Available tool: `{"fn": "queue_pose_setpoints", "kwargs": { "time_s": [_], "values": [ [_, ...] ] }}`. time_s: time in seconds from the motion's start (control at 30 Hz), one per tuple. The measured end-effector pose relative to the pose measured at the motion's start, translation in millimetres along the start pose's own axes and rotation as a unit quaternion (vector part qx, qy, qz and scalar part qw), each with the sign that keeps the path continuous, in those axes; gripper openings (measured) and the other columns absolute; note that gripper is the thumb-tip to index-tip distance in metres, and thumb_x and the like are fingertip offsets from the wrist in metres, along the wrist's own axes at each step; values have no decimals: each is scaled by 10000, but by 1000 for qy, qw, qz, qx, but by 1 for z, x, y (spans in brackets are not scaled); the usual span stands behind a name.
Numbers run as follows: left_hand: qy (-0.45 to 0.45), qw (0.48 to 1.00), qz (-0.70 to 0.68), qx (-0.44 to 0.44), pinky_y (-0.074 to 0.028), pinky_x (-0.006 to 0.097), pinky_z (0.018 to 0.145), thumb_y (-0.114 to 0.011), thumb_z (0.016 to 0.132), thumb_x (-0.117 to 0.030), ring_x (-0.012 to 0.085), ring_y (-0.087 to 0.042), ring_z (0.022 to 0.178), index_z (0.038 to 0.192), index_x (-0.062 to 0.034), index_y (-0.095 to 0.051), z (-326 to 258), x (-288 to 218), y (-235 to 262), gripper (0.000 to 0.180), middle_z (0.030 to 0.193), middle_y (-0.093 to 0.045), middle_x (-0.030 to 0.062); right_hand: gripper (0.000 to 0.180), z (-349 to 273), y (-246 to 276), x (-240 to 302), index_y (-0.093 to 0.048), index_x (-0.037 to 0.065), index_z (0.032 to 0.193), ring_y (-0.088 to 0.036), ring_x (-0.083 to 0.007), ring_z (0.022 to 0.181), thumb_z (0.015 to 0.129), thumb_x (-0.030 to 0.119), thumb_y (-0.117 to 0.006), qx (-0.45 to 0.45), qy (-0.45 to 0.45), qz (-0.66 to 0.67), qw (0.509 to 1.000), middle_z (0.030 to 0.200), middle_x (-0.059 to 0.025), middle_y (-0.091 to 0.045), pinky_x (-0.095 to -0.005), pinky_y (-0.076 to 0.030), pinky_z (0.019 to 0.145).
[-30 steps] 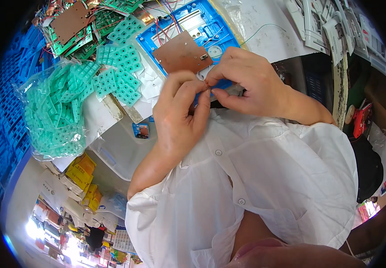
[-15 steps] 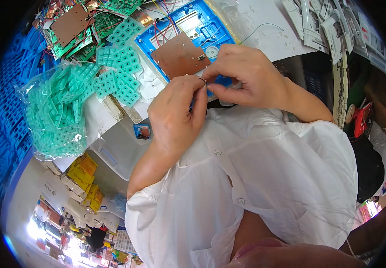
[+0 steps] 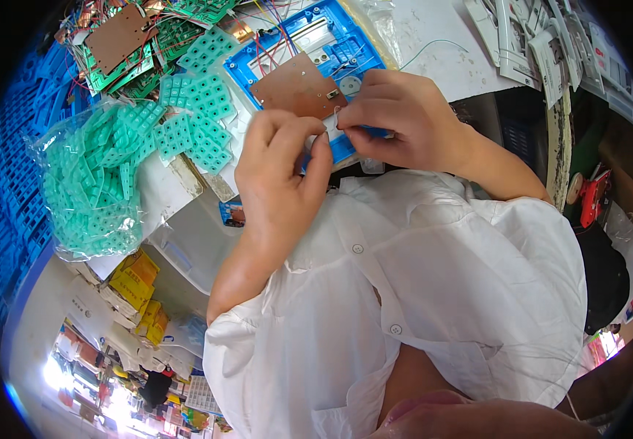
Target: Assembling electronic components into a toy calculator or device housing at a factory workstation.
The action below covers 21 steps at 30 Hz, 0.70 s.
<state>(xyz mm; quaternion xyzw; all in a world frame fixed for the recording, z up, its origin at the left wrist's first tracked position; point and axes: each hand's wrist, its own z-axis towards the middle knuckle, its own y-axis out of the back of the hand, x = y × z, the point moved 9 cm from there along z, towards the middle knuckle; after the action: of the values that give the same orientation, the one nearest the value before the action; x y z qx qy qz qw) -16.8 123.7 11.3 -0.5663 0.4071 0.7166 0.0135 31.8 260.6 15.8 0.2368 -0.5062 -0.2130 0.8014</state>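
A blue plastic casing (image 3: 342, 150) lies on the table with a brown circuit board (image 3: 298, 88) resting over it. My right hand (image 3: 408, 121) is closed in a pinch at the board's near right corner. From its fingertips a thin pale wire (image 3: 337, 113) curls up. Just left of it, my left hand (image 3: 280, 157) is bent over the casing's near edge, thumb and forefinger tips close together; whatever they hold is too small to make out. Red and blue wires (image 3: 285, 40) run from the board's far side into the casing.
Left of the casing lie turquoise rubber keypads (image 3: 195, 95), more in a clear bag (image 3: 89, 190). Behind them is a pile of green circuit boards (image 3: 140, 69). Blue plastic parts (image 3: 9, 161) are heaped far left, white plastic parts (image 3: 521, 44) at the back right.
My left hand has drawn a little left, so the fingertips of both hands, close together before, are now apart. The casing and board have shifted slightly right.
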Motion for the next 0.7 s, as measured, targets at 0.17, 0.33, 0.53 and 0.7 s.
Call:
{"fn": "queue_pose_setpoints", "kwargs": {
  "time_s": [0.17,0.33,0.53,0.7],
  "values": [
    [153,965,-187,99,-471,235,539,-639,916,-9,62,-576,590,992,5,-656,-1,32,-16,79,744,-632,28,292,-2,-6,13,-721,85,939,-633,-226,735,671,25,-820,35,75,-55,995,961,-38,-720,-328,-525,577],
    [279,884,-284,243,-511,228,529,-603,943,-34,80,-637,612,1063,23,-640,3,40,-31,138,804,-692,55,248,-4,-4,17,-704,109,943,-632,-188,786,716,95,-803,-8,148,-63,987,912,14,-679,-295,-524,554],
    [368,811,-343,299,-587,249,606,-597,970,-90,112,-687,677,1040,37,-676,9,43,-33,165,865,-735,102,260,-4,-5,21,-699,74,970,-646,-205,778,723,94,-777,46,229,-85,969,939,-26,-691,-285,-524,531],
    [346,827,-265,357,-614,258,664,-639,972,-108,126,-708,719,1018,47,-695,22,40,-35,172,888,-749,104,291,-1,-5,22,-701,54,996,-655,-222,756,717,90,-774,74,281,-82,953,963,-54,-710,-287,-523,519]
  ]
}}
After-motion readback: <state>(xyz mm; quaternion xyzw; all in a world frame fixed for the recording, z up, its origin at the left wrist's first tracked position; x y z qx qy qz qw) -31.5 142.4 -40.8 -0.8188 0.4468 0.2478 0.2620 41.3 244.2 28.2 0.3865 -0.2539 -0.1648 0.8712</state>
